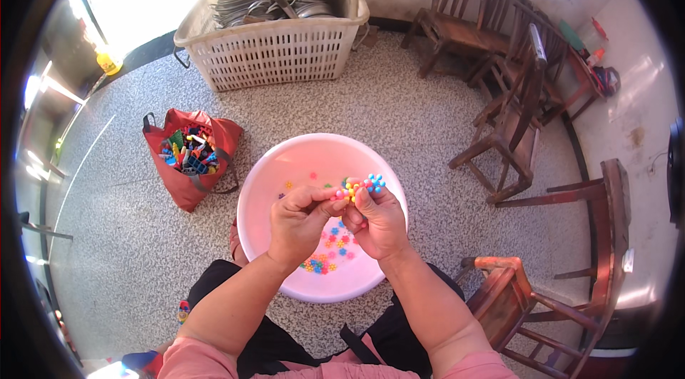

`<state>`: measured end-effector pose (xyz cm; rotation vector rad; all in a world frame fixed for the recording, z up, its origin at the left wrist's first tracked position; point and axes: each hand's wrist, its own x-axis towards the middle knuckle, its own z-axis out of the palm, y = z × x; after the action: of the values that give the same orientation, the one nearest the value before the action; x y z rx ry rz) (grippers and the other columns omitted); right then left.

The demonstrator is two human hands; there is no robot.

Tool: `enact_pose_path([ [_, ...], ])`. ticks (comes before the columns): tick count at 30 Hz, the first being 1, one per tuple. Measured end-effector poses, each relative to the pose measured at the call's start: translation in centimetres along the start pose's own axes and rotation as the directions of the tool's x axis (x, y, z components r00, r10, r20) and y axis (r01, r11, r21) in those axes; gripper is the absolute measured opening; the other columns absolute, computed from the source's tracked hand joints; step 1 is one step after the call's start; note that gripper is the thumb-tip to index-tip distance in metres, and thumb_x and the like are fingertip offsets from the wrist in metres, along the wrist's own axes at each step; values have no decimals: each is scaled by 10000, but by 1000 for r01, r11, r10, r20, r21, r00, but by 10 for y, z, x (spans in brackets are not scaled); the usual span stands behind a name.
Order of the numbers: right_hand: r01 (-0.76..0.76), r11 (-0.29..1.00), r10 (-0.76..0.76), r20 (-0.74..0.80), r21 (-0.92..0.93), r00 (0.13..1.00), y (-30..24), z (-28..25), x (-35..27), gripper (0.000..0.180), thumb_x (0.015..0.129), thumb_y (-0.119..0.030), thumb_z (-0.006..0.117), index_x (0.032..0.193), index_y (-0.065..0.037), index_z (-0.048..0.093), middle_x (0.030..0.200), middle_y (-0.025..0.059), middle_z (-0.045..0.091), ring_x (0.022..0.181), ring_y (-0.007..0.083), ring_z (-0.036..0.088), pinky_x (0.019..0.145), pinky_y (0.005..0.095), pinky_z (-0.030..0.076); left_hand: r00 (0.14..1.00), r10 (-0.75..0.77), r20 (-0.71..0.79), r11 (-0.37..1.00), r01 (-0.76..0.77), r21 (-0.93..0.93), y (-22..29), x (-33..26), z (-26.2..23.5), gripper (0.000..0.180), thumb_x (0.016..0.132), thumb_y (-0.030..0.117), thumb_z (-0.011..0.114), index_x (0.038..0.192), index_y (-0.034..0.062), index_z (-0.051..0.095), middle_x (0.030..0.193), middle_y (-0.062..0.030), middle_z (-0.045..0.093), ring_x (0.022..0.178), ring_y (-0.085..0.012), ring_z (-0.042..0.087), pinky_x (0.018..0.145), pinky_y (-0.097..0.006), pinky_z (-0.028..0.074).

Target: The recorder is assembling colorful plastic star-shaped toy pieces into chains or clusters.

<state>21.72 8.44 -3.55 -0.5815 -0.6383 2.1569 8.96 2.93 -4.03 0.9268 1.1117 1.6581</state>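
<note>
Over a large pink basin [260, 243], both of my hands meet around a small cluster of joined plastic flower-shaped beads [354, 189] in yellow, pink and blue. My left hand [296, 223] pinches a pink bead piece at the cluster's left end. On the other side, my right hand [379, 225] grips the cluster between thumb and fingers, with the blue part sticking out at the top. Loose flower beads [318, 263] of several colours lie scattered on the basin's bottom. My hands and wrists hide part of the basin's inside.
Left of the basin stands a red fabric bag [187, 186] full of colourful toy pieces [189, 149]. A white plastic crate [275, 58] holding metal lids and pans stands at the far wall. Wooden chairs [464, 29] line the right side, one wooden seat [499, 293] close by my right arm.
</note>
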Motion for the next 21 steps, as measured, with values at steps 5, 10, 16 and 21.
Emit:
enact_pose_path([
  [5,-44,998,40,-70,-48,997,-5,5,1,184,846,-168,608,981,-45,586,817,43,596,541,55,421,466,179,322,987,-142,82,989,144,-26,4,4,-4,217,817,30,611,1023,-15,562,928,-87,621,849,-162,611,769,-302,511],
  [10,43,895,-87,-78,-444,993,-8,13,0,223,823,-146,635,1007,-27,591,869,51,600,554,34,439,475,176,363,956,-246,159,935,278,-222,17,11,-3,378,844,160,594,1156,-13,469,1043,-104,575,923,-173,580,819,-330,485],
  [16,102,760,-79,63,-642,995,-12,9,-2,297,803,-62,623,1074,16,532,924,51,568,655,75,502,592,191,459,870,-438,226,870,474,-138,22,15,-15,372,875,222,551,1175,9,492,1005,-81,580,850,-155,589,729,-291,493],
  [21,-158,987,157,-27,-30,987,-28,0,2,201,870,-82,487,1057,-16,455,922,75,509,787,149,533,722,264,486,840,-510,184,753,540,-376,22,17,-20,311,892,232,527,1135,38,541,903,-38,596,740,-122,581,650,-267,493],
])
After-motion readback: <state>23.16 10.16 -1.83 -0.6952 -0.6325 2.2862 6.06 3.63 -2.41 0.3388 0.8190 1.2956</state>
